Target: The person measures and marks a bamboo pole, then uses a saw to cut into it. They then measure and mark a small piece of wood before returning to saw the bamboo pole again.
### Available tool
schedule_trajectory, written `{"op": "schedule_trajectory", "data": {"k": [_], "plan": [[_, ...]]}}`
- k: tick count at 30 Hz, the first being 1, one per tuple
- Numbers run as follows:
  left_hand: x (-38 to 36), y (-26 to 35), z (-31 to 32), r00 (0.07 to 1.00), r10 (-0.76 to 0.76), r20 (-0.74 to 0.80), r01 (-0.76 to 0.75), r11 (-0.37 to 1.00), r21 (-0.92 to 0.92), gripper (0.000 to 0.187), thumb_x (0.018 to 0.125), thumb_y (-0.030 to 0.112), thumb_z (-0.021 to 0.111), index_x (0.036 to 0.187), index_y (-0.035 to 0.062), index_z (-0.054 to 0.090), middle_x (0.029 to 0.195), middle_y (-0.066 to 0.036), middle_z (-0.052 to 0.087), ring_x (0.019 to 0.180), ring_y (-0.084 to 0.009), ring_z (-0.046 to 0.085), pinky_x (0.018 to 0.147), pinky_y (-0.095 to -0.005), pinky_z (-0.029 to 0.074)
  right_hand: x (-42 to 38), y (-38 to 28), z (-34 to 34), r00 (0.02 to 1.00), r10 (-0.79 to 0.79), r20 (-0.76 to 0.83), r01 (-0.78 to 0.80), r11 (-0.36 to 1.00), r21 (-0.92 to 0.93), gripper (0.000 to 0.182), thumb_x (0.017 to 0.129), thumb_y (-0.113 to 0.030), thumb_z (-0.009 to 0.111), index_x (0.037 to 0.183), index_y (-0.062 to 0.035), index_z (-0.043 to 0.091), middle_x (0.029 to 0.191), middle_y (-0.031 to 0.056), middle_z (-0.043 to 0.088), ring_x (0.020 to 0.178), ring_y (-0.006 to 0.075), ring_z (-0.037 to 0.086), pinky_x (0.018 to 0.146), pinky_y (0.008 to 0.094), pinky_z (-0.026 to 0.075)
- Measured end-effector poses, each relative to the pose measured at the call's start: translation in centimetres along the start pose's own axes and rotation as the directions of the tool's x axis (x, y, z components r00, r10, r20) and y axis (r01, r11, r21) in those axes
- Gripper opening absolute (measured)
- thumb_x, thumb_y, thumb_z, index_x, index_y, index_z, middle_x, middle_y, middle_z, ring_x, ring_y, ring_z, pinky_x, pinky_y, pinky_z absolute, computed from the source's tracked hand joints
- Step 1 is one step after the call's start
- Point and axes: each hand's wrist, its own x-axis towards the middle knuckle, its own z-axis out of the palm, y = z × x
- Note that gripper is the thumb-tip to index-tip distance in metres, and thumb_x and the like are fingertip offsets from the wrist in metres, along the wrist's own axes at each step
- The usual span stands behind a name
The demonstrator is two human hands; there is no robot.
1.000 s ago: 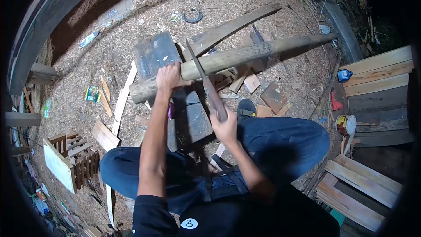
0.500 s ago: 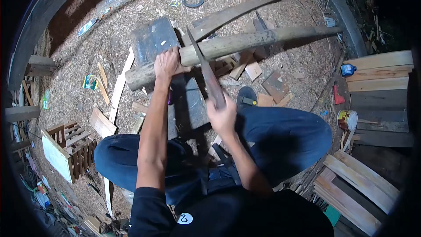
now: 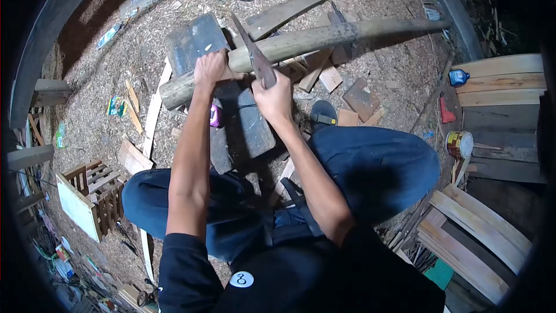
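A long round wooden pole (image 3: 310, 43) lies across a dark wooden block (image 3: 196, 37), its near end pointing left. My left hand (image 3: 211, 71) is wrapped over the pole close to that end, thumb toward the blade. Held by its wooden handle in my right hand (image 3: 274, 98) is a handsaw (image 3: 248, 39), whose blade crosses the pole just right of my left hand. A small pink and black item (image 3: 216, 116) sits on the block below the pole.
Wood offcuts (image 3: 360, 99) and a sandal (image 3: 323, 113) lie right of the block. Beyond the pole is a long plank (image 3: 313, 6). A slatted crate (image 3: 81, 206) stands at left; a tin can (image 3: 460, 144), a blue bottle (image 3: 458, 77) and boards (image 3: 501, 87) at right. Sawdust covers the ground.
My right hand has drawn the handsaw up and forward along its stroke, so the handle is now close to the pole. My left hand keeps its hold on the pole.
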Motion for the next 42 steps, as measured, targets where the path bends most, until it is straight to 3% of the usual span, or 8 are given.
{"op": "schedule_trajectory", "data": {"k": [5, 11, 15, 21, 23, 28, 32, 42], "plan": [[0.1, 0.2, -0.5, 0.998, -0.055, 0.034, 0.055, 0.998, 0.002, 0.087, 0.046, 0.065, 0.082, 0.102, 0.0027, 0.058, 0.079, -0.017, 0.069, 0.073, -0.0338, 0.069, 0.065, -0.0441, 0.056, -7.0, -2.0, -4.4, 0.992, 0.115, 0.043, -0.116, 0.993, 0.027, 0.008, 0.077, -0.004, 0.059, 0.080, 0.0026, 0.062, 0.055, 0.0097, 0.051, 0.052, 0.0144, 0.054, 0.052, 0.0318, 0.043], [-0.1, 0.5, 0.2, 0.995, -0.080, -0.064, 0.081, 0.997, 0.016, 0.084, 0.047, 0.067, 0.081, 0.096, 0.0028, 0.059, 0.079, -0.018, 0.069, 0.074, -0.0340, 0.069, 0.064, -0.0441, 0.055, 1.1, -1.6, 0.2, 0.999, 0.018, 0.051, -0.015, 0.999, -0.050, 0.012, 0.076, -0.007, 0.061, 0.080, 0.0040, 0.059, 0.059, 0.0150, 0.054, 0.054, 0.0204, 0.056, 0.055, 0.0357, 0.044], [0.4, 0.1, -0.7, 0.998, -0.051, 0.038, 0.051, 0.999, -0.008, 0.080, 0.049, 0.065, 0.081, 0.098, 0.0052, 0.060, 0.081, -0.018, 0.069, 0.077, -0.0350, 0.069, 0.065, -0.0450, 0.055, -7.3, -2.4, -5.6, 0.998, 0.005, 0.069, -0.007, 1.000, 0.030, 0.033, 0.079, -0.005, 0.058, 0.110, 0.0028, 0.065, 0.059, 0.0083, 0.052, 0.054, 0.0115, 0.052, 0.055, 0.0304, 0.045], [0.1, 0.2, 0.0, 0.998, -0.025, -0.052, 0.025, 1.000, -0.002, 0.088, 0.049, 0.071, 0.077, 0.107, 0.0070, 0.062, 0.082, -0.020, 0.069, 0.076, -0.0350, 0.069, 0.065, -0.0457, 0.055, -0.6, -1.3, -0.6, 0.999, 0.044, 0.021, -0.044, 0.999, 0.011, 0.013, 0.076, -0.006, 0.059, 0.071, 0.0031, 0.052, 0.054, 0.0145, 0.049, 0.049, 0.0212, 0.052, 0.051, 0.0376, 0.042], [0.0, 0.5, -1.3, 0.998, -0.035, 0.053, 0.035, 0.999, 0.010, 0.080, 0.048, 0.064, 0.082, 0.098, 0.0052, 0.061, 0.084, -0.018, 0.069, 0.078, -0.0351, 0.069, 0.066, -0.0453, 0.055, -2.7, -0.9, -1.6, 0.999, 0.050, -0.002, -0.050, 0.999, -0.018, 0.011, 0.077, -0.007, 0.060, 0.074, 0.0029, 0.056, 0.053, 0.0118, 0.050, 0.048, 0.0192, 0.053, 0.050, 0.0362, 0.043], [-0.8, 0.7, -0.1, 0.997, -0.072, -0.039, 0.073, 0.997, 0.012, 0.079, 0.050, 0.065, 0.081, 0.098, 0.0056, 0.061, 0.082, -0.019, 0.069, 0.077, -0.0354, 0.069, 0.066, -0.0456, 0.054, -6.3, -1.6, -3.8, 0.993, 0.115, 0.029, -0.117, 0.990, 0.082, 0.011, 0.078, -0.005, 0.059, 0.084, 0.0031, 0.062, 0.055, 0.0039, 0.052, 0.052, 0.0117, 0.055, 0.049, 0.0338, 0.042], [0.0, 0.1, 0.0, 0.997, -0.016, -0.069, 0.018, 0.999, 0.026, 0.081, 0.049, 0.065, 0.081, 0.098, 0.0053, 0.060, 0.081, -0.019, 0.069, 0.077, -0.0346, 0.069, 0.066, -0.0461, 0.055, 0.3, 0.2, 0.6, 0.999, 0.029, -0.022, -0.028, 0.998, 0.056, 0.011, 0.077, -0.008, 0.060, 0.078, 0.0033, 0.057, 0.058, 0.0086, 0.052, 0.053, 0.0145, 0.049, 0.053, 0.0330, 0.043], [1.0, -0.8, -0.1, 0.998, -0.042, 0.047, 0.042, 0.999, -0.002, 0.084, 0.048, 0.072, 0.077, 0.096, 0.0046, 0.064, 0.078, -0.019, 0.069, 0.074, -0.0337, 0.070, 0.065, -0.0456, 0.055, -8.3, -1.2, -4.9, 0.994, 0.107, -0.025, -0.105, 0.992, 0.063, 0.019, 0.078, -0.006, 0.060, 0.093, 0.0036, 0.066, 0.058, 0.0074, 0.052, 0.053, 0.0109, 0.051, 0.052, 0.0318, 0.044]]}}
